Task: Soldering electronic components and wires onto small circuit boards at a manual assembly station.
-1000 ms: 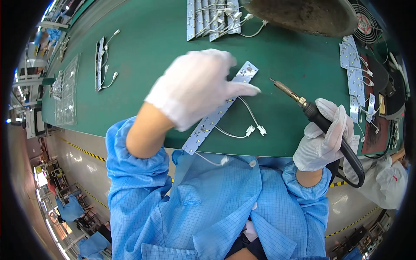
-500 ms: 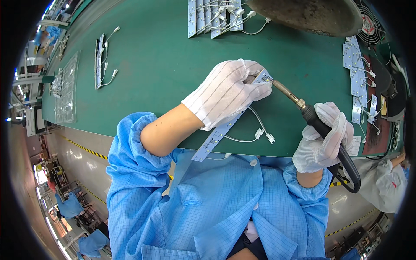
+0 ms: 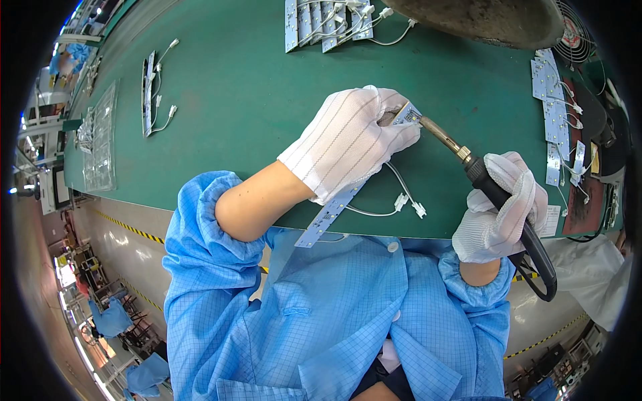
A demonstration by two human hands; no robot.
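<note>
A striped white glove covers my left hand point(image 3: 354, 137), whose fingers pinch the far end of a narrow LED strip board point(image 3: 329, 215). The board slants under my hand toward my body, its near end over the table's front edge. White wires with small plug connectors point(image 3: 409, 204) hang from it to the right. My gloved right hand point(image 3: 503, 208) is wrapped round the black handle of a soldering iron point(image 3: 483, 179). The iron's tip meets or nearly meets the board's far end beside my left fingertips; exact contact is too small to tell.
Several wired LED boards lie at the far middle point(image 3: 329, 23), others at the right point(image 3: 554, 107), and a small group at the left point(image 3: 148, 97). A clear plastic tray point(image 3: 100, 144) sits at the left edge. A dark hood point(image 3: 481, 20) overhangs the green table point(image 3: 234, 87), near a fan point(image 3: 574, 37).
The board and the iron stay nearly in place, the tip still at the board's far end. The view has shifted slightly. White cloth at the right edge has changed position.
</note>
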